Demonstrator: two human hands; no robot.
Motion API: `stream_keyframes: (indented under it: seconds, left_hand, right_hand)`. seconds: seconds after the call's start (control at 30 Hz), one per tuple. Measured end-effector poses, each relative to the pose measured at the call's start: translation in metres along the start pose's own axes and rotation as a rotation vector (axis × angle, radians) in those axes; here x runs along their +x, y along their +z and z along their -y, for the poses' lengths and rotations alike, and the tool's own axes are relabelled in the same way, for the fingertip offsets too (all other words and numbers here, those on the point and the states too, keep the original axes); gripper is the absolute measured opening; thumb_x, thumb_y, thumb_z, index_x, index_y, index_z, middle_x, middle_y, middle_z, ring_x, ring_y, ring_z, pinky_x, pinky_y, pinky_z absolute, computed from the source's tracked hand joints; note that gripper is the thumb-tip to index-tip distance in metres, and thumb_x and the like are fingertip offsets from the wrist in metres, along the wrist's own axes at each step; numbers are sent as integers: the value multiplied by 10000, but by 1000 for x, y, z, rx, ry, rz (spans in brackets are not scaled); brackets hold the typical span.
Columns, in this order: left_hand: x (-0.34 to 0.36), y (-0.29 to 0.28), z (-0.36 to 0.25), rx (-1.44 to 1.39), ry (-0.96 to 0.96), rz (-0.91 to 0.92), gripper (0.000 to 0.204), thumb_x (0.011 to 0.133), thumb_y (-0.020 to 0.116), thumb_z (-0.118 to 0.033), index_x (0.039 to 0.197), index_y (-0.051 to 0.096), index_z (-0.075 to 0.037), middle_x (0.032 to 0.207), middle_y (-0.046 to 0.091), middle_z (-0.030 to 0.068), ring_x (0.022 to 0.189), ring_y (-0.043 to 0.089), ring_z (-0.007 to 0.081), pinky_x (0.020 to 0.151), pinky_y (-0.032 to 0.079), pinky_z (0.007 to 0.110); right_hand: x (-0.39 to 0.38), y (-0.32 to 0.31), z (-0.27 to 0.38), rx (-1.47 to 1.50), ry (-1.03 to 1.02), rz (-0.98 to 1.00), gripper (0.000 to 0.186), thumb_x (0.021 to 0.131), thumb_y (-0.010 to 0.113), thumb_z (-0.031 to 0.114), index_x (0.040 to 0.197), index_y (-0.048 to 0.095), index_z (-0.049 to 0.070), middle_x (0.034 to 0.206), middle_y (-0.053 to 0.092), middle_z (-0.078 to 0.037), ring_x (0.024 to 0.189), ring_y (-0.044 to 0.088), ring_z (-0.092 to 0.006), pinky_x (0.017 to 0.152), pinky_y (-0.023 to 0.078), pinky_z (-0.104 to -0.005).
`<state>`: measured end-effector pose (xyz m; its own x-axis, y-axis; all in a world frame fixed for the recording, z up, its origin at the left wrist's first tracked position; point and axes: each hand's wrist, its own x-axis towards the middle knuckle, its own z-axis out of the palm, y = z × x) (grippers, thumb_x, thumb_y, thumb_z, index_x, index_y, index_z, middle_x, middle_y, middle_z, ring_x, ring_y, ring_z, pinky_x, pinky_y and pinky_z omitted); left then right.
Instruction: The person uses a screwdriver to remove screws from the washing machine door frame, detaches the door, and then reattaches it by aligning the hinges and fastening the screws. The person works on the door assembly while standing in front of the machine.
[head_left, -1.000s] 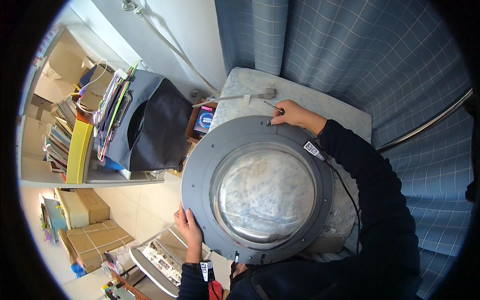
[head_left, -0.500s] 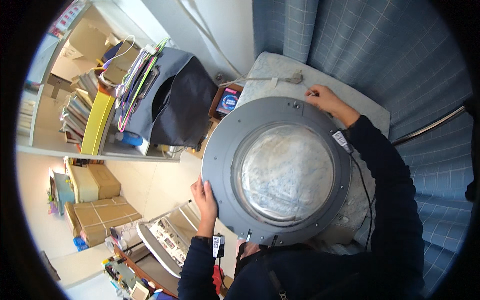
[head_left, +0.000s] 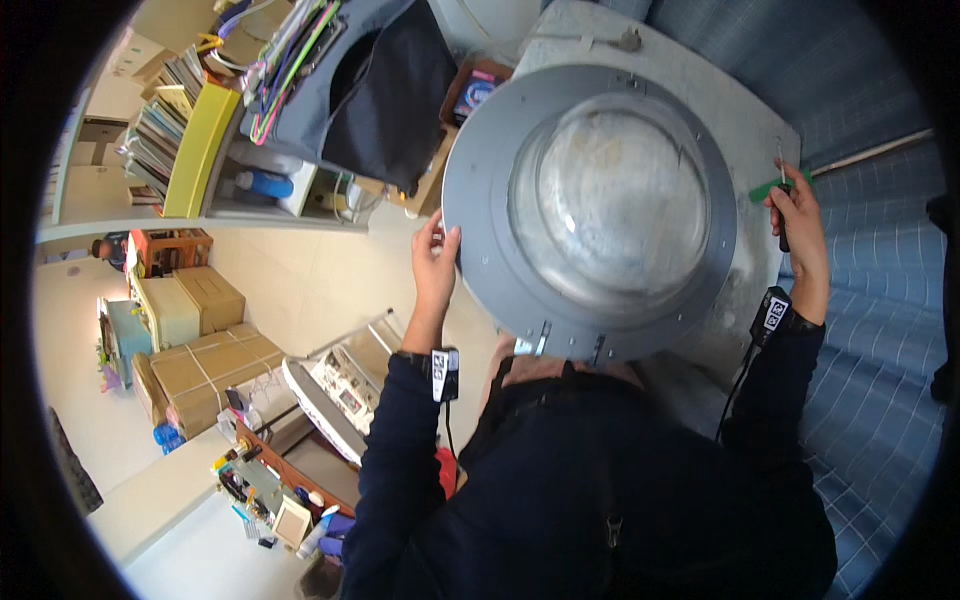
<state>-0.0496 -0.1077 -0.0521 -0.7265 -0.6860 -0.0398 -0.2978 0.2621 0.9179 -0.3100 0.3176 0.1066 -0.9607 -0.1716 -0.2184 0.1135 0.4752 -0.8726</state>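
A round grey washing machine door with a bulging clear glass bowl lies in front of me, bowl side up. The fingers of my left hand are closed on its left rim. Off to the right, beyond the rim and near the pale marbled top's edge, my right hand grips a screwdriver. Its thin metal shaft points away from me, and its dark handle runs down along the palm. A green piece shows beside those fingers; its kind is unclear.
The door rests over a pale marbled top, with a plug at its far side. Blue checked curtains hang at right. Leftward stand a shelf with books, a dark fabric bag, cardboard boxes and a white-framed chair.
My right hand has left the door's far-right edge and moved out to the right, where the screwdriver now shows in it. The left hand stays on the rim. The view has shifted.
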Motion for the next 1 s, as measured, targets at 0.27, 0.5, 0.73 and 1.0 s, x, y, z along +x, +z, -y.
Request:
stream_keyframes:
  seconds: [0.27,0.5,0.73,1.0]
  left_hand:
    - [-18,-13,0,-315,-293,135,278,882,718,-265,930,542,-55,773,569,7,620,533,79,553,449,210]
    - [-20,-11,2,-184,-505,418,482,875,666,-503,926,599,-28,697,586,26,611,556,98,582,462,213]
    - [-23,-3,-4,-308,-502,508,611,908,568,-576,1085,594,8,955,677,98,823,654,158,729,512,285]
    - [-23,-6,-1,-282,-453,496,651,931,527,-576,1106,601,48,970,671,125,821,625,163,728,500,290]
  right_hand:
    - [-122,36,-15,6,94,12,385,973,515,123,1350,455,64,1007,671,-84,635,573,-81,566,453,-213]
    - [-221,60,30,-636,-100,216,316,880,611,114,1191,558,97,828,621,-103,674,639,-256,604,484,-374]
    - [-255,95,26,-863,-215,346,238,822,649,94,1050,581,82,951,658,-105,802,644,-337,682,502,-397]
    - [-216,40,-46,-680,-148,-176,240,903,582,124,1120,592,23,977,660,-173,868,649,-326,775,503,-394]
